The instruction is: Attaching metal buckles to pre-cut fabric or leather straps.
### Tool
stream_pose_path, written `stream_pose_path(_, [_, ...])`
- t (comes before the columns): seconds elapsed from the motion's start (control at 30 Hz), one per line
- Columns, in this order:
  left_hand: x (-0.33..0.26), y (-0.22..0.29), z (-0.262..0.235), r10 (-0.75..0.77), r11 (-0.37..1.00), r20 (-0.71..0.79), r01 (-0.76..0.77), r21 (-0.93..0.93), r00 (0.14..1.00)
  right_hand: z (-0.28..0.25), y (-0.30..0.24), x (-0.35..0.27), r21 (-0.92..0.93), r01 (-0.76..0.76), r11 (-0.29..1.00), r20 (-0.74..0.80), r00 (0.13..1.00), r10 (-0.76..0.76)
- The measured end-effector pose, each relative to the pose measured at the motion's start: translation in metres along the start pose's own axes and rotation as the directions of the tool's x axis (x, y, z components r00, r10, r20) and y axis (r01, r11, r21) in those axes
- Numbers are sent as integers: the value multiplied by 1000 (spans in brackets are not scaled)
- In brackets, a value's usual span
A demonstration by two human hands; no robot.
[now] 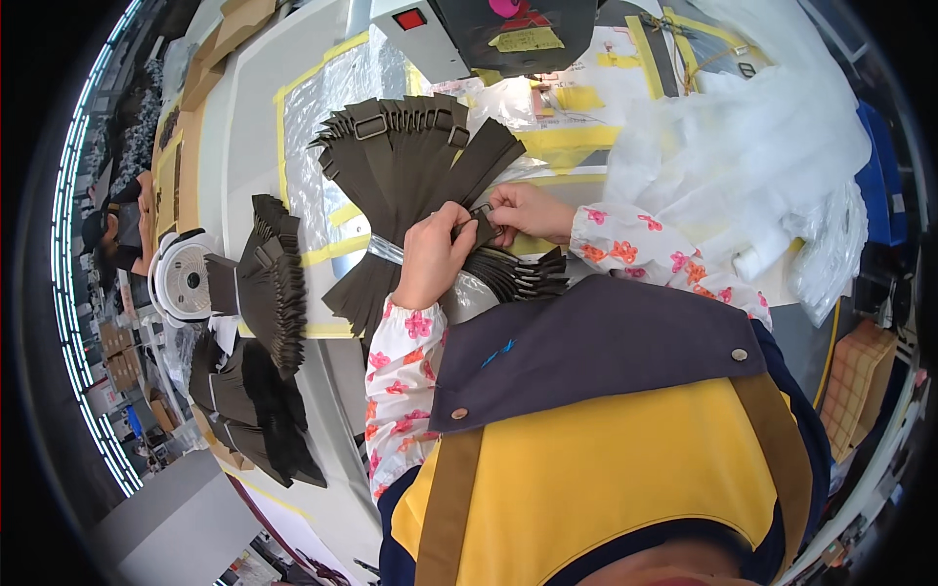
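Note:
Both hands meet over the table at a dark olive webbing strap point(484, 229) with what looks like a dark slider buckle on it. My left hand point(435, 256) pinches the strap from the left, thumb and fingers closed. From the right, my right hand point(528, 213) grips the same piece near the buckle, its fingertips partly hidden. Beneath and beyond them a fanned bundle of dark straps point(391, 161) with buckles at the far ends is gathered by a shiny clear band point(385, 250). Closer to me, another row of folded strap ends point(518, 275) lies by the hands.
More strap bundles point(272, 283) point(254, 410) lie at the left, beside a white round fan point(186, 277). A grey and black machine point(513, 34) stands at the far side. Crumpled white plastic film point(738, 146) covers the right, near a blue bin point(879, 176). A co-worker point(122, 230) is at far left.

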State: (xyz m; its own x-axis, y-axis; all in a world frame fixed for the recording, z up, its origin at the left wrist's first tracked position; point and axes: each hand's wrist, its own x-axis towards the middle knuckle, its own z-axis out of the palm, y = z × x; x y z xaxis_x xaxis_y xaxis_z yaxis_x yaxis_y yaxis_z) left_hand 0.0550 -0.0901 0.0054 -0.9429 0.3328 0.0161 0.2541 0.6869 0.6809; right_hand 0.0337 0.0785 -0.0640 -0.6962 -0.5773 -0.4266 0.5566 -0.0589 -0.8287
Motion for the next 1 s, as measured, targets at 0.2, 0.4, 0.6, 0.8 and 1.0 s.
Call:
stream_pose_path(0.2, [0, -4, 9, -52, 994, -38, 48, -100, 998, 6, -7, -14, -158, 229, 960, 12, 973, -231])
stream_pose_path(0.4, [6, 7, 9, -34, 944, 120, 72, -322, 992, -4, -12, -42, -92, 249, 964, -141, 955, -260])
stream_pose_path(0.6, [21, 20, 30, 124, 984, 40, -128, 125, 991, -23, -27, -99, -238, 449, 861, -339, 792, -507])
stream_pose_path(0.8, [45, 85, 61, 617, 764, 129, -630, 137, 776, -110, -18, -161, -853, 83, 515, -491, 207, -846])
stream_pose_path(1.0, [72, 124, 117, 542, 675, 471, -694, 250, 696, -133, -11, -129, -958, 115, 263, -158, 553, -818])
